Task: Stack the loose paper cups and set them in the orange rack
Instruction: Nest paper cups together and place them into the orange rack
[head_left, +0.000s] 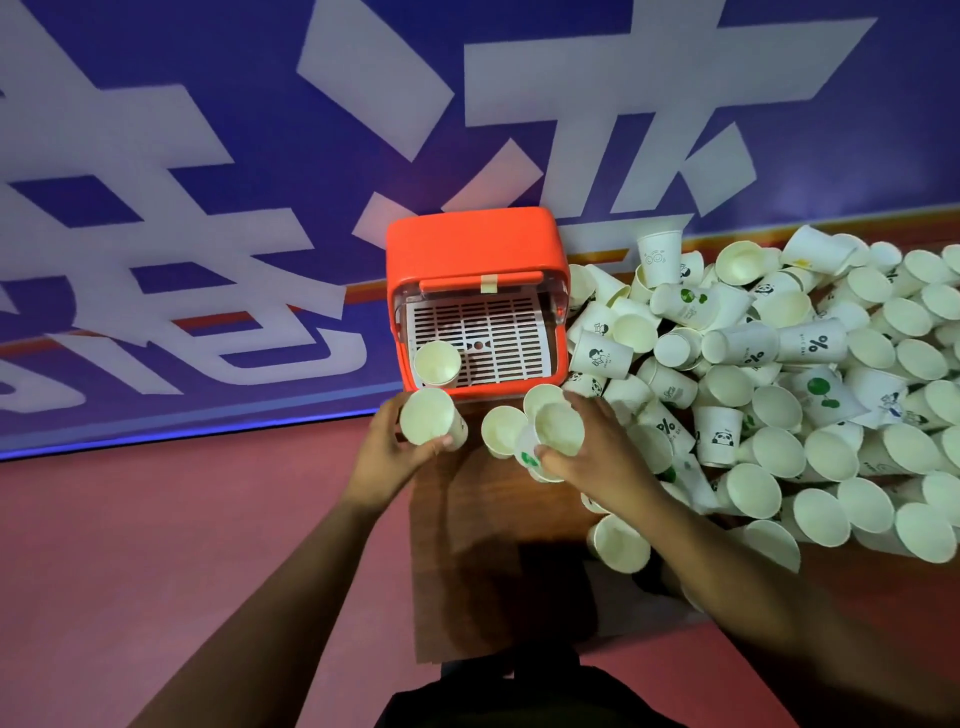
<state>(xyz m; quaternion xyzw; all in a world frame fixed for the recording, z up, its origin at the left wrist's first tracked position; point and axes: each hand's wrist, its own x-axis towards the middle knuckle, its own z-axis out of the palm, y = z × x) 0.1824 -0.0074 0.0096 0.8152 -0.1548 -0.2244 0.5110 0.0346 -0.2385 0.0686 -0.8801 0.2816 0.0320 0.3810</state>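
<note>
- The orange rack (470, 249) sits at the middle of the frame, at the far end of the worktop (483, 525). It is a boxy plastic case with rounded corners, and its clear front is open.
- Inside lies a white slotted tray (488, 332). One paper cup (437, 364) stands at the tray's lower left corner, mouth up.
- The left hand (389, 449), just below the rack, has its fingers curled round a single cup (428, 423) tipped toward the camera.
- The right hand (597, 454), lower right of the rack, grips a cup with a green print (553, 434). Two more cups (501, 431) crowd against it, and I cannot tell whether the hand holds those too.
- A big heap of loose cups (831, 415) fills the right side of the frame, lying at all angles, some on their sides.
- Several cups in the heap carry a black "%" mark (820, 341). Others show a small panda (724, 439) or a green tree (818, 387); the smaller writing is too small to read.
- A short strip of tape (489, 283) sits on the rack's front edge.
- The worktop is dark brown wood with a dull shine.
- A blue banner (208, 130) with large white characters fills the upper frame.
</note>
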